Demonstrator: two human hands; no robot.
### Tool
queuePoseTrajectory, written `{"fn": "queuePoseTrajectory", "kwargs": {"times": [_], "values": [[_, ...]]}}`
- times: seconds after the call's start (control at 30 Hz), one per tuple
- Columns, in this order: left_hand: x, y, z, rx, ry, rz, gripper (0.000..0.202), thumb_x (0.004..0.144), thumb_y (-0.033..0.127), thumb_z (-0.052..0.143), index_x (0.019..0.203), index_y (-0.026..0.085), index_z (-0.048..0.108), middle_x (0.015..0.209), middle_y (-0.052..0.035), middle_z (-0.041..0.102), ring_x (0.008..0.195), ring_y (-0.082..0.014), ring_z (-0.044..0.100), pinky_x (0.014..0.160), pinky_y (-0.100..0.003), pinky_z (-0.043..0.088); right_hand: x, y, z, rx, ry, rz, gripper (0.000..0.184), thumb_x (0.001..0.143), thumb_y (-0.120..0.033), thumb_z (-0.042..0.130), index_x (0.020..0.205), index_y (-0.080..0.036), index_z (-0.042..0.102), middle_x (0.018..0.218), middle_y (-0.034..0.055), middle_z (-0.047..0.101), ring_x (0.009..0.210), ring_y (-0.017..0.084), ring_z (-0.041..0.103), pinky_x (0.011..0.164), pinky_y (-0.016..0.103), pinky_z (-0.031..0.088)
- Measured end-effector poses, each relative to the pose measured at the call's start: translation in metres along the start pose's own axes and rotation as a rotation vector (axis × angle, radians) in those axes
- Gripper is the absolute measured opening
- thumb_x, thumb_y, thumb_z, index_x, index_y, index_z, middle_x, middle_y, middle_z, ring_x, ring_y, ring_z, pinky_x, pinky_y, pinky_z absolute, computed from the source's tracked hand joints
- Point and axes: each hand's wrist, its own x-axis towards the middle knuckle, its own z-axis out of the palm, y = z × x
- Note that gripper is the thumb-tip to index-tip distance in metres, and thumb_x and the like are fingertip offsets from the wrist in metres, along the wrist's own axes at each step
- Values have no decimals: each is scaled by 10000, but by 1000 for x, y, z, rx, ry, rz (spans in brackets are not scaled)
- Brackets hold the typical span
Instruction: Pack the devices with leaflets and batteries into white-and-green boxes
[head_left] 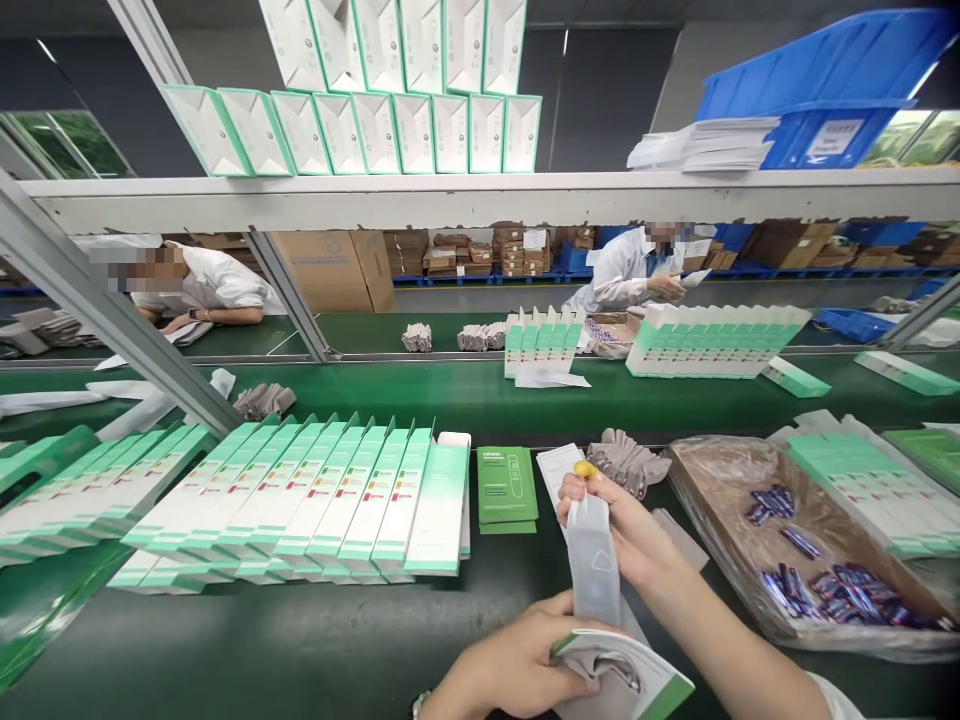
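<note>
A: Locate the translucent plastic pouch [592,565].
B: Between both hands, long axis near vertical, lower end at the mouth of the white-and-green carton [652,685].
A: State the fingers.
B: Right hand [630,530]: fingers clamped on the pouch's top, a small yellow item [585,469] pinched at the tips. Left hand [517,650]: fingers wrapped around the carton, which contains grey fabric [600,665].
A: Nearer hand?
B: The right.
A: Surroundings?
B: A cardboard tray [697,480] of blue packets [799,543] lies rightward on the bench [225,640].
</note>
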Motion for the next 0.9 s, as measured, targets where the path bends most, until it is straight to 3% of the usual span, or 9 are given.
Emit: {"fn": "queuePoseTrajectory", "kwargs": {"times": [0.17, 0.27, 0.43, 0.5, 0.6, 0.7, 0.8, 0.9], "values": [[-9, -4, 2, -8, -33, 35, 462, 816, 198, 644, 1278, 202, 634, 1294, -92, 608, 1164, -251, 583, 1023, -329, 445, -5, 23, -25, -38, 157, 148, 108, 767, -58, 641, 752, -158, 601, 632, 1, 640, 575, 109, 634, 722, 276, 578], [-11, -6, 1, 6, -43, 37, 438, 818, 205, 637, 1254, 172, 652, 1265, -110, 627, 1157, -268, 585, 1028, -340, 436, -13, 35, -41, -122, 188, 184, 91, 738, -116, 702, 759, -154, 622, 608, 16, 659, 541, 139, 628, 715, 350, 585], [-13, -4, -4, -30, -39, -2, 382, 832, 231, 618, 1208, 199, 676, 1251, -93, 621, 1126, -272, 594, 1013, -354, 441, -23, 36, -54, -442, 138, 21, 209, 654, -152, 790, 815, -191, 663, 594, -37, 646, 502, 109, 576, 513, 215, 474], [-12, -3, -6, -46, -10, -18, 341, 834, 226, 607, 1163, 203, 696, 1219, -88, 629, 1108, -270, 596, 1006, -355, 437, -27, 31, -54, -469, 98, -4, 179, 714, -226, 769, 870, -188, 689, 700, -6, 695, 615, 136, 632, 574, 224, 490], [-10, -6, -8, -61, 24, -51, 306, 810, 212, 619, 1101, 193, 713, 1175, -77, 635, 1076, -259, 596, 987, -345, 439, -29, 29, -55, -494, -4, 70, 259, 791, -375, 724, 955, -175, 699, 907, 68, 731, 864, 218, 677, 786, 320, 515], [-7, -12, -4, -97, 54, -95, 276, 792, 220, 641, 1054, 187, 719, 1149, -64, 640, 1047, -245, 591, 970, -337, 436, -26, 28, -58, -599, -51, 66, 309, 734, -369, 799, 948, -172, 694, 889, 47, 711, 807, 180, 653, 735, 283, 495], [-8, -21, 4, -292, 150, -185, 309, 766, 261, 700, 1061, 168, 708, 1085, -60, 675, 1005, -241, 602, 937, -341, 443, -19, 12, -64, -678, 2, 31, 346, 696, -378, 834, 922, -151, 704, 827, 32, 694, 711, 139, 613, 647, 235, 466], [-12, -30, 11, -663, 445, -309, 419, 688, 340, 799, 1047, 151, 691, 1005, -75, 707, 947, -250, 634, 878, -358, 469, -18, -22, -68, -694, 116, -87, 391, 700, -485, 806, 861, -142, 712, 800, 52, 695, 662, 146, 603, 620, 251, 469]]}}
